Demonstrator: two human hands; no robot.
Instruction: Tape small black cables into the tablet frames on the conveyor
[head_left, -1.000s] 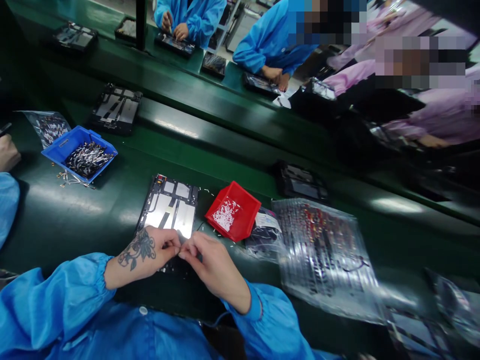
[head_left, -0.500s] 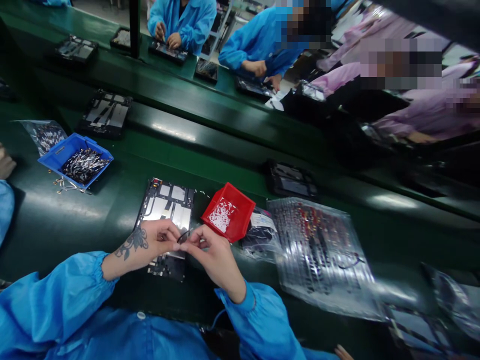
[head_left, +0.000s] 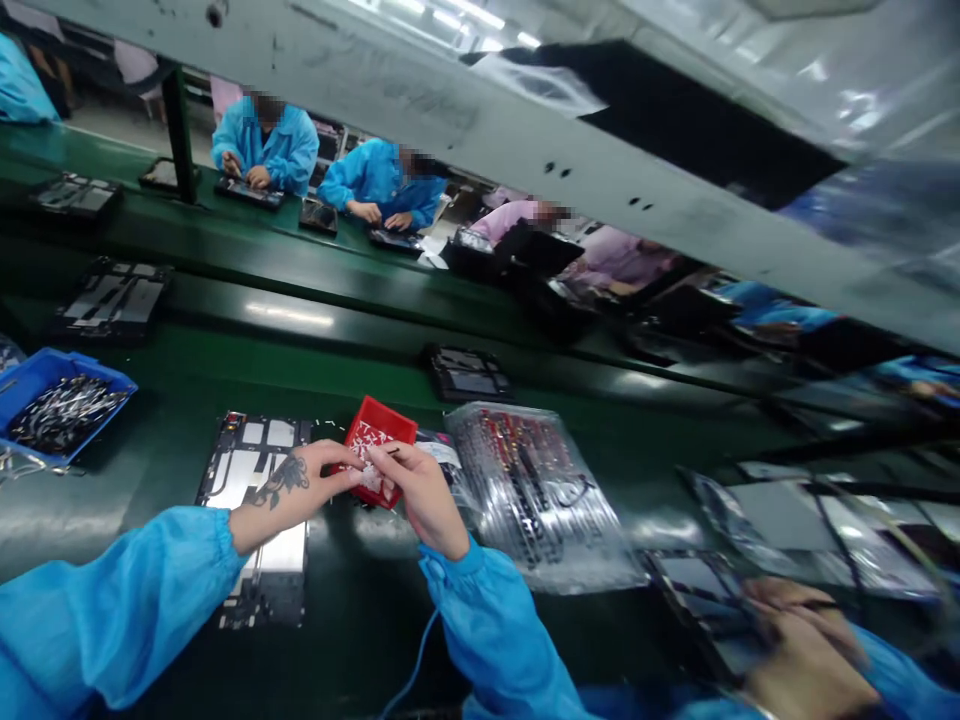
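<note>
Both hands meet at the near edge of the small red bin (head_left: 381, 428), which stands on the green bench (head_left: 360, 590) straight in front of the person. The left hand (head_left: 300, 490) comes from the left. Its thumb and fingers are drawn together just at the white bits (head_left: 367, 470) in the bin, and I cannot tell if something is between them. The right hand (head_left: 420, 492) comes from below and right. Its thumb and forefinger are pinched on a thin dark piece (head_left: 393, 452), too small to name, held over the bin's near right side. The fingertips of the two hands are near to each other, with the right ones a little farther into the bin.

Just left of the bin lies a tablet frame (head_left: 251, 465), partly under the left wrist, with its long axis running away from the person. A clear bag of parts (head_left: 525, 490) lies just right of the bin. A blue bin (head_left: 37, 375) is well apart, far left. A co-worker's hand (head_left: 802, 640) is at the lower right.
</note>
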